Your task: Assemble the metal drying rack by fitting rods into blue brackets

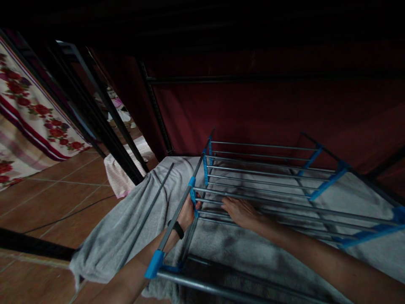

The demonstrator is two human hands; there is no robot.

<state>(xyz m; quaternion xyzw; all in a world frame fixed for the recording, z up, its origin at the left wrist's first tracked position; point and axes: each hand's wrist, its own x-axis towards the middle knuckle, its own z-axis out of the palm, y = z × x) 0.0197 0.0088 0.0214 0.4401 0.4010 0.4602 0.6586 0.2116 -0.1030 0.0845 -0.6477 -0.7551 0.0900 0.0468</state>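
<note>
A metal drying rack (268,169) with grey rods and blue plastic joints stands over a grey towel (120,228) that hangs down on the left. My left hand (187,213), a black band on its wrist, is closed round the rack's left side bar near a blue joint (192,190). My right hand (240,211) reaches under the rods with fingers stretched out flat on the towel, close to the left hand. Several rods cross above its fingers.
A dark red fabric wall (268,109) with a black frame stands behind the rack. Black metal posts (104,126) lean at the left, beside a floral cloth (28,114). A pink striped cloth (120,173) lies on the brown tiled floor (53,198).
</note>
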